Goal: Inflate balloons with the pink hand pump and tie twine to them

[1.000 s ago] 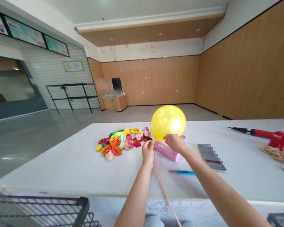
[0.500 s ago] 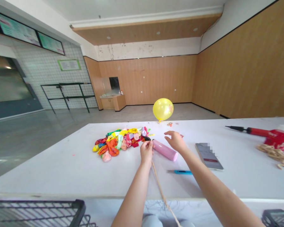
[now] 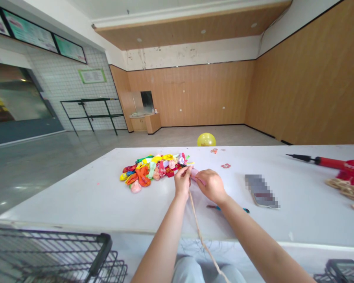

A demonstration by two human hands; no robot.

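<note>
We are pinching the top end of the twine (image 3: 198, 226) in our closed left hand (image 3: 183, 181), its length running back toward us off the counter (image 3: 85, 204), while our right hand (image 3: 211, 185) is closing over the pink tube (image 3: 195, 174) just beside it

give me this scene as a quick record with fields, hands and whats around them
left hand: pinches the top end of a tan string
right hand: rests on a pink tube beside the left
string: hangs off the white table edge
nearby: pile of flat balloons, blue pen, phone
far right: red pump
behind table: yellow balloon
</note>
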